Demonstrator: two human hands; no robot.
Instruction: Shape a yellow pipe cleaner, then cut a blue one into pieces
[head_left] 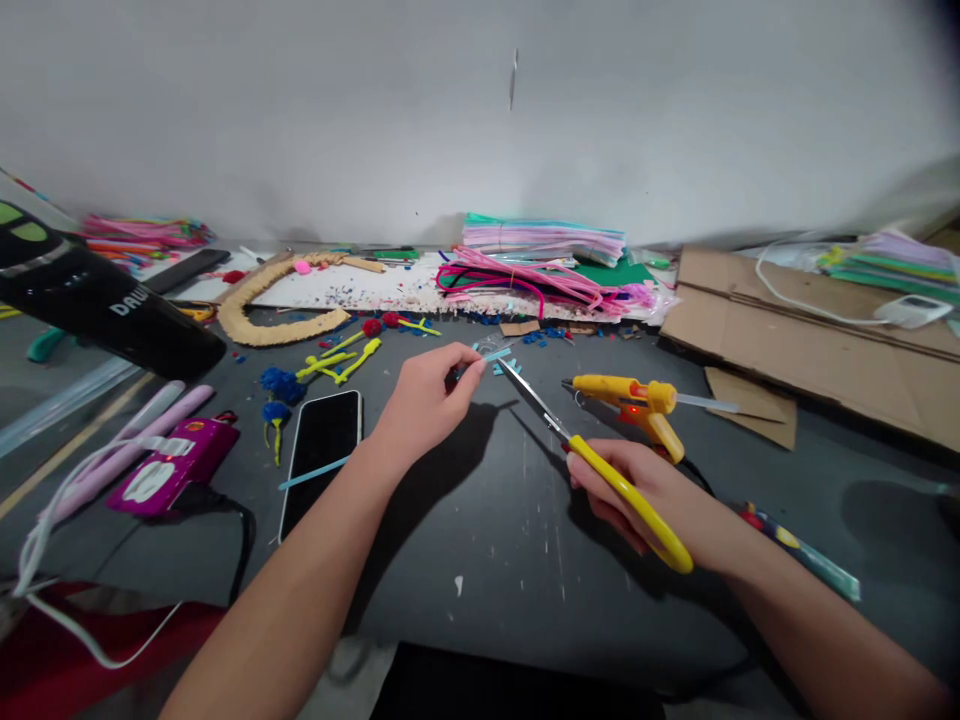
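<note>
My left hand [442, 390] pinches a thin light blue strip [496, 355] between thumb and fingertips. My right hand [637, 490] grips yellow-handled scissors [626, 500], whose blade tips reach the end of that strip. Short light blue pieces [508, 369] lie on the table just beneath the tips. Behind my left forearm, another stretch of light blue strip [315, 473] crosses a dark-screened phone [324, 435]; whether it joins the held strip is hidden.
A yellow glue gun [626, 393] with a lit red light lies beyond my right hand. Flat cardboard [810, 335] covers the right back. Bundled pipe cleaners [532, 285] lie along the wall. To the left are a black bottle [97, 290], a purple box [176, 465] and blue pompoms [281, 382].
</note>
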